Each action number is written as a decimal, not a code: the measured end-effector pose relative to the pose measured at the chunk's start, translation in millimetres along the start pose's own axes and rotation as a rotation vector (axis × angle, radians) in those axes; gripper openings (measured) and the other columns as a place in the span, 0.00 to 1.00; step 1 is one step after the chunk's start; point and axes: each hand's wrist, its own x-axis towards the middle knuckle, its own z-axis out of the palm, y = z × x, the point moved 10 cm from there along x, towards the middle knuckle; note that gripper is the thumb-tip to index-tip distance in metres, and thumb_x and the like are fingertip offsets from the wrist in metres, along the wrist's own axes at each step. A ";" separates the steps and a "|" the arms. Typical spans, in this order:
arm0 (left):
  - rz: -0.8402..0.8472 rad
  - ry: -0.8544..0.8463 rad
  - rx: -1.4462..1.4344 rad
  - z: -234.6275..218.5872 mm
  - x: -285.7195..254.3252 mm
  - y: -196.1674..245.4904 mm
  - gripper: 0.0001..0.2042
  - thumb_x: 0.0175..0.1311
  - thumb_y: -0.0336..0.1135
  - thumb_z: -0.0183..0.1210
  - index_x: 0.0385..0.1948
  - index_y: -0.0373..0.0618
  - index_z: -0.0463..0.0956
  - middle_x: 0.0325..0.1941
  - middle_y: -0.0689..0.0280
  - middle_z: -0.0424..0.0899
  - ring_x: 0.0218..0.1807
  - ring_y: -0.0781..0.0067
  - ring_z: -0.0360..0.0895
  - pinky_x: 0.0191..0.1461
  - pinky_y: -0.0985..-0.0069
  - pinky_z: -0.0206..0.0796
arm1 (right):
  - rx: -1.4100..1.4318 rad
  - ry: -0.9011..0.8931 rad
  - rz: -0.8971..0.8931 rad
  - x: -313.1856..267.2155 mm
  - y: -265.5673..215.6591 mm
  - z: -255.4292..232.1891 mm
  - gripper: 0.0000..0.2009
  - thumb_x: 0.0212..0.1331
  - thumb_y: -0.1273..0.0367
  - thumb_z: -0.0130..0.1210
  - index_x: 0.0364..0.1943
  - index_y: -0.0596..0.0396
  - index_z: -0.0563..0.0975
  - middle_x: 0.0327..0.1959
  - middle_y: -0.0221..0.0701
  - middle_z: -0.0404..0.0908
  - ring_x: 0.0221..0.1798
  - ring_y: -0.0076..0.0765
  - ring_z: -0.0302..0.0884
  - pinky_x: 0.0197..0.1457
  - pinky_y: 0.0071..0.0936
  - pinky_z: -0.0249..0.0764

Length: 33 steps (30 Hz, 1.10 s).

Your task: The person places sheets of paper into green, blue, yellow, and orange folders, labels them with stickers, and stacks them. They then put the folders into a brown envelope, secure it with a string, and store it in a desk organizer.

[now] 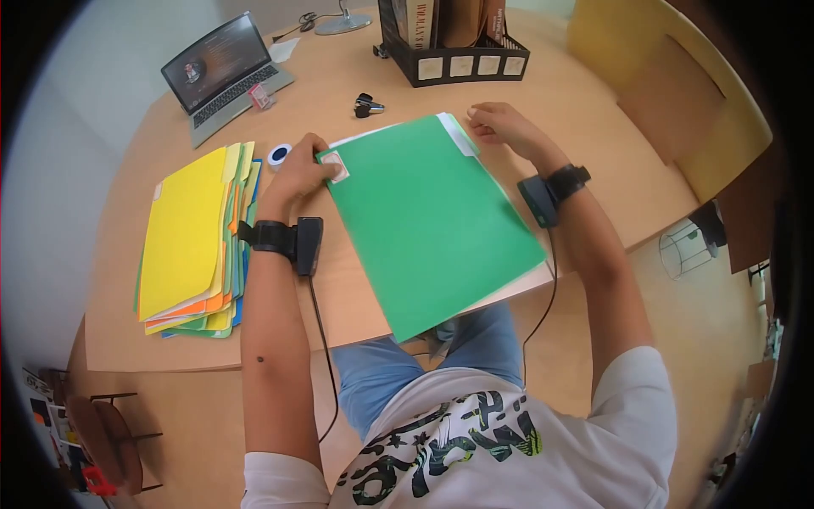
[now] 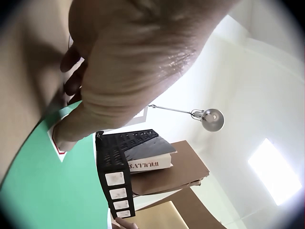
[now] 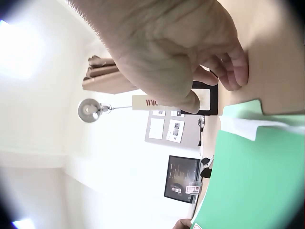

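A green file folder (image 1: 424,212) with white paper inside lies in front of me, its near corner jutting past the table edge. My left hand (image 1: 301,172) grips its upper left corner, the thumb (image 2: 68,132) on a small red-and-white label (image 1: 336,167) and the other fingers at the folder's edge. Beside the white-labelled tab (image 1: 459,136) at the top right is my right hand (image 1: 507,129). Its fingers (image 3: 233,67) are loosely bent, low over the table, and hold nothing. A stack of yellow, orange, green and blue folders (image 1: 188,229) lies left of my left hand.
Behind the stack stands an open laptop (image 1: 222,72). A white roll with a dark centre (image 1: 279,156) sits near the left hand. A small black item (image 1: 366,106) lies beyond the folder. Farther back are a black file rack (image 1: 458,68) with books and a lamp base (image 1: 343,21).
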 end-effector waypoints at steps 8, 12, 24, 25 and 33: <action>0.274 0.354 -0.790 -47.2 1.6 30.1 0.09 0.61 0.30 0.58 0.41 0.42 0.70 0.34 0.68 0.79 0.33 0.79 0.77 0.35 0.83 0.68 | 0.172 -0.336 -0.196 -57.1 -30.0 42.6 0.25 0.59 0.59 0.57 0.53 0.66 0.71 0.47 0.33 0.77 0.47 0.27 0.74 0.51 0.26 0.71; 0.314 0.476 -0.788 -67.3 -8.9 26.2 0.16 0.63 0.36 0.57 0.50 0.40 0.69 0.42 0.66 0.78 0.40 0.77 0.76 0.42 0.79 0.71 | 0.245 -0.337 -0.268 -61.9 -48.2 53.9 0.20 0.58 0.64 0.58 0.51 0.65 0.73 0.45 0.35 0.79 0.47 0.29 0.76 0.52 0.28 0.71; 0.015 0.326 0.030 -234.9 -133.9 58.7 0.24 0.59 0.36 0.59 0.57 0.38 0.68 0.49 0.59 0.78 0.48 0.67 0.76 0.55 0.73 0.66 | 0.720 -0.425 -0.350 -34.0 -205.0 215.4 0.13 0.60 0.74 0.52 0.47 0.66 0.72 0.40 0.36 0.79 0.39 0.33 0.79 0.42 0.29 0.77; -0.086 0.347 0.095 -259.7 -141.3 25.9 0.23 0.60 0.38 0.59 0.56 0.37 0.69 0.48 0.59 0.78 0.48 0.68 0.76 0.54 0.73 0.66 | 0.679 -0.438 -0.373 -30.2 -213.5 245.5 0.13 0.59 0.74 0.53 0.46 0.66 0.72 0.39 0.36 0.80 0.39 0.33 0.79 0.41 0.28 0.77; -0.534 0.235 0.472 -297.7 -209.3 -188.3 0.31 0.57 0.50 0.59 0.56 0.35 0.68 0.47 0.48 0.79 0.54 0.58 0.75 0.57 0.67 0.65 | 0.251 -0.343 -0.342 -40.2 -164.5 358.5 0.22 0.51 0.69 0.60 0.48 0.67 0.70 0.44 0.41 0.78 0.44 0.39 0.77 0.44 0.36 0.73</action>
